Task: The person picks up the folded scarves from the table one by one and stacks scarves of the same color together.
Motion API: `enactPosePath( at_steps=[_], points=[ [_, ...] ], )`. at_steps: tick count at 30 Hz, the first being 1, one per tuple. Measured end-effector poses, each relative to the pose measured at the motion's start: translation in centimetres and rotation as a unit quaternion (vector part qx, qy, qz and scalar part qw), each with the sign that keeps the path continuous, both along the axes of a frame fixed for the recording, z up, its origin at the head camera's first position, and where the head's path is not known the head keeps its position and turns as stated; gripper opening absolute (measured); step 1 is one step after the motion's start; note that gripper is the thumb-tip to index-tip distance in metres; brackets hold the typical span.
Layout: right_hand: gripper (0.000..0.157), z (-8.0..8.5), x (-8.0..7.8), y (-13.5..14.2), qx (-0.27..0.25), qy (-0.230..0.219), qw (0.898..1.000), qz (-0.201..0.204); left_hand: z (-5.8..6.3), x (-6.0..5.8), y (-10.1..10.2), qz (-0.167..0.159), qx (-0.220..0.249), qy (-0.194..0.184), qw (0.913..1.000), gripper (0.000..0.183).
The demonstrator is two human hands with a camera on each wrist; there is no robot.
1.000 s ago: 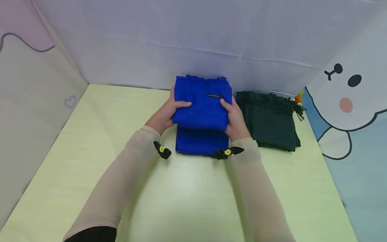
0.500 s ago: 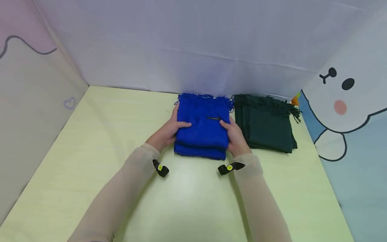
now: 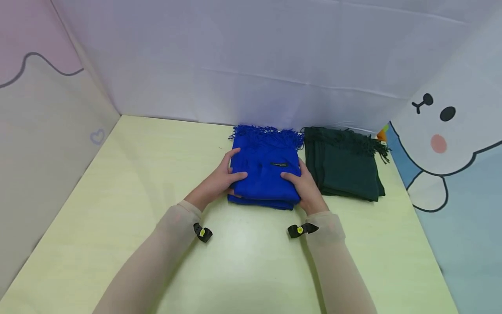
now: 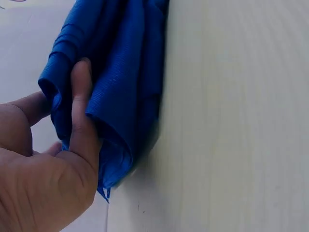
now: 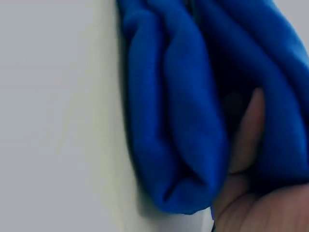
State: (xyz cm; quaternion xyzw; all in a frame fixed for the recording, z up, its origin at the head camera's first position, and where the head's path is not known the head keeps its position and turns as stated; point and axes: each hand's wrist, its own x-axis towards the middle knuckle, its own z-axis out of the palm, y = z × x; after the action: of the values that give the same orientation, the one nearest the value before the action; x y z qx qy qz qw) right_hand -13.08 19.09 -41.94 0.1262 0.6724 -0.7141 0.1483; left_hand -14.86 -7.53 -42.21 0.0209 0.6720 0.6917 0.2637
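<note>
A folded blue scarf (image 3: 266,181) with a fringed far edge and a small dark label lies at the back middle of the table. At its left side my left hand (image 3: 213,183) pinches the upper layers, thumb on top; its index finger stands off the cloth. In the left wrist view, one finger of that hand (image 4: 53,179) reaches between folds of the scarf (image 4: 116,87). My right hand (image 3: 307,187) grips the right side, thumb on top. The right wrist view has a finger of this hand (image 5: 270,208) tucked between thick blue folds (image 5: 178,106).
A folded dark green scarf (image 3: 345,165), fringed along its far edge, lies close to the right of the blue one. Behind both rises a white cloth wall (image 3: 251,96). A printed cloth (image 3: 443,187) bounds the right side of the pale table (image 3: 157,148).
Both hands have lowered the raised upper part of the blue scarf onto its lower part. The fringe now lies flat at the back, and my left index finger has lifted off the cloth.
</note>
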Motion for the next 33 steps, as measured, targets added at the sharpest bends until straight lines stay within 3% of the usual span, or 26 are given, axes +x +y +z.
enactPosePath(
  at_steps=[4, 7, 13, 17, 20, 25, 31, 33],
  points=[
    [0.095, -0.1, 0.4, -0.3, 0.085, 0.034, 0.995, 0.027, -0.2, 0.8, -0.2, -0.031, -0.061, 0.028, 0.9973, 0.06],
    [0.096, -0.3, 0.5, -0.7, 0.156, 0.048, 0.986, 0.041, -0.3, 1.3, -0.3, -0.047, -0.119, 0.044, 0.9908, 0.062],
    [0.097, 0.0, 0.0, -1.4, 0.336, 0.061, 0.937, 0.073, 0.3, 1.4, 0.0, -0.049, -0.165, 0.048, 0.9839, 0.069],
    [0.098, 0.2, -0.2, -1.4, 0.375, 0.05, 0.921, 0.093, 0.4, 1.1, 0.0, -0.054, -0.212, 0.065, 0.9736, 0.069],
    [0.099, 0.2, -0.2, -1.2, 0.388, 0.036, 0.915, 0.105, 0.1, 1.1, -0.1, -0.054, -0.285, 0.112, 0.9505, 0.066],
    [0.098, 0.8, -0.3, -0.9, 0.429, 0.053, 0.895, 0.109, 0.1, 1.0, -0.2, -0.033, -0.411, 0.181, 0.8929, 0.064],
    [0.094, 2.4, -0.6, 0.0, 0.497, 0.056, 0.858, 0.114, 2.1, 0.2, 0.4, -0.002, -0.506, 0.235, 0.83, 0.048],
    [0.089, 2.9, -0.7, 0.4, 0.51, 0.065, 0.851, 0.111, 3.2, -0.1, 0.5, 0.013, -0.52, 0.257, 0.8145, 0.042]
  ],
)
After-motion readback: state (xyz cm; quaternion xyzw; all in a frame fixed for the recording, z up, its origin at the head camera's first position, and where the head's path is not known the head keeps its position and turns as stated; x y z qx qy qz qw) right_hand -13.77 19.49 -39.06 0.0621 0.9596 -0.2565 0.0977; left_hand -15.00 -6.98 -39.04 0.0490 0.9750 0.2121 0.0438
